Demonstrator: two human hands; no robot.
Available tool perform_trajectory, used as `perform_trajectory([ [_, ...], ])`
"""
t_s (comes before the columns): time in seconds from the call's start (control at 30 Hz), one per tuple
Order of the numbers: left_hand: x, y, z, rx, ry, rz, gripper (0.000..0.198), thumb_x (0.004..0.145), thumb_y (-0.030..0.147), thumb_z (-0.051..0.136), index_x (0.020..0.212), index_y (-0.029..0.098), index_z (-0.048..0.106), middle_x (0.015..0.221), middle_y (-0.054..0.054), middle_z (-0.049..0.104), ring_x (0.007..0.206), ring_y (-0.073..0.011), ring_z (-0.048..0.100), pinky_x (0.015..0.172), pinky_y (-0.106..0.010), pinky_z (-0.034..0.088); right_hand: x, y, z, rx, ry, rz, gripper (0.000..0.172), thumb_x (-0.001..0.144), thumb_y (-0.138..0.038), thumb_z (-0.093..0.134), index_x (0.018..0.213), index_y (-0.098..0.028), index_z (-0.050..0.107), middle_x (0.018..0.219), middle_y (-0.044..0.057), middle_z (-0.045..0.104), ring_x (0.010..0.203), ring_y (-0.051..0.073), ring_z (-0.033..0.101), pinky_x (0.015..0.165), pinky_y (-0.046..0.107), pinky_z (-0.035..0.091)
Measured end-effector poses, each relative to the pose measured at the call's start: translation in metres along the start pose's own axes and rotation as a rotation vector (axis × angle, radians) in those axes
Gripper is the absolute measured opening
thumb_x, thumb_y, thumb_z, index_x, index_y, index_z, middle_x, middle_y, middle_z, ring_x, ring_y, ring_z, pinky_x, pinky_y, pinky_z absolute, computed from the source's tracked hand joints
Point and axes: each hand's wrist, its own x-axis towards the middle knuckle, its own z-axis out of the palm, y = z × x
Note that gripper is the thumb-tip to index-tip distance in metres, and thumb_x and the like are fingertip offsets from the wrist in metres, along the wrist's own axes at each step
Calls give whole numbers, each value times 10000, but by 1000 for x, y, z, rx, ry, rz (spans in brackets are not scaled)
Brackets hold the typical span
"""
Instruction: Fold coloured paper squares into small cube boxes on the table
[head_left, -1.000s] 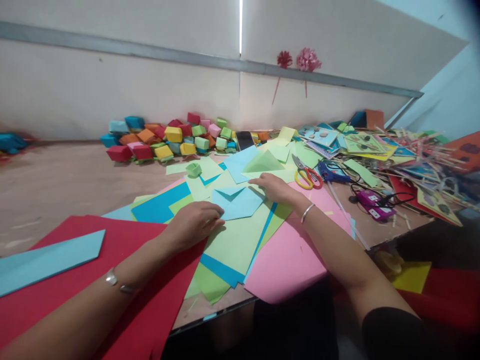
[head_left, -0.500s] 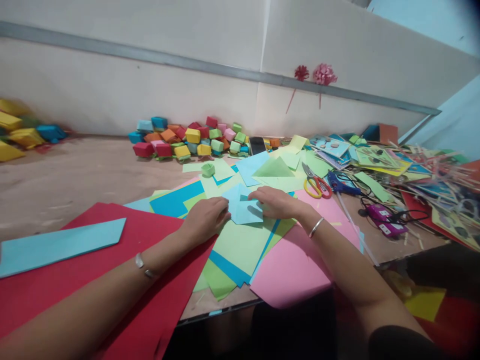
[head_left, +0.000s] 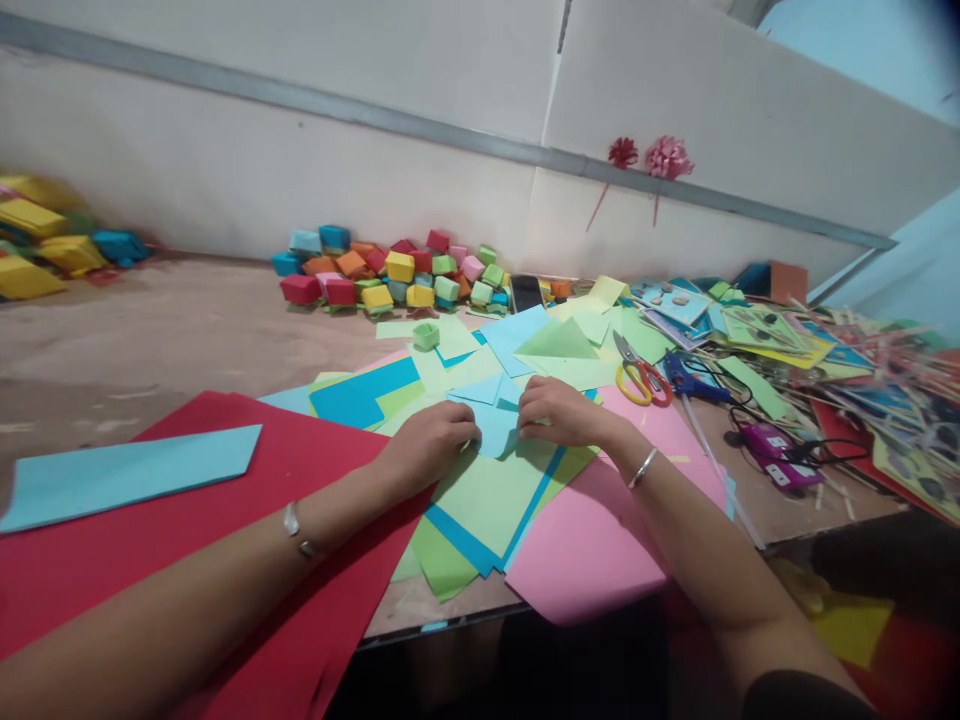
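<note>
Between my hands is a light blue sheet of paper (head_left: 495,428), partly folded, with a pointed flap at its far side and a curled near edge. My left hand (head_left: 433,440) grips its left edge, fingers closed. At the right edge my right hand (head_left: 556,410) pinches the same paper; its fingertips are partly hidden. Beneath lie pale green sheets (head_left: 487,505) and darker blue sheets (head_left: 360,392). A small folded green paper ring (head_left: 426,336) sits just beyond the left hand.
Red sheets (head_left: 300,470) carry a light blue strip (head_left: 135,475) at left. Pink paper (head_left: 585,540) lies under my right arm. Scissors (head_left: 641,375), a blue glue gun (head_left: 694,378) and a purple power strip (head_left: 780,455) are to the right. Folded paper boxes (head_left: 401,266) stand by the wall.
The light blue paper's near edge has gone from flat to curled up between my hands. Both hands keep hold of it. The whole view has shifted slightly.
</note>
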Motion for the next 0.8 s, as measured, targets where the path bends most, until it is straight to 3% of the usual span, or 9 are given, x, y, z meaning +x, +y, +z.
perform_trajectory([
  [0.1, -2, 6, -5, -31, -32, 10, 308, 857, 71, 465, 852, 195, 747, 954, -83, 737, 849, -217, 665, 704, -315, 496, 6, -3, 4, -47, -4, 152, 235, 917, -332, 664, 779, -159, 740, 846, 87, 705, 825, 185, 543, 797, 295, 379],
  [0.33, -4, 11, -5, 38, -85, -6, 216, 897, 219, 553, 742, 179, 700, 1003, -96, 732, 811, -212, 652, 636, -302, 466, 17, -16, 7, -182, -157, 481, 355, 975, -441, 558, 848, -168, 746, 915, 104, 732, 902, 224, 590, 670, 292, 324],
  [0.6, -2, 15, -4, 80, -52, 62, 266, 916, 178, 515, 729, 163, 704, 898, -109, 702, 785, -211, 632, 712, -353, 506, 21, -24, 5, -229, -173, 550, 384, 940, -519, 590, 881, -176, 753, 987, 107, 749, 964, 249, 612, 649, 303, 318],
  [0.8, -5, 18, -1, 98, -89, 66, 281, 941, 132, 470, 763, 161, 685, 806, -83, 655, 731, -189, 595, 653, -310, 479, 23, -28, 3, -236, -175, 590, 379, 938, -511, 597, 906, -169, 759, 1005, 131, 752, 977, 263, 624, 676, 310, 352],
])
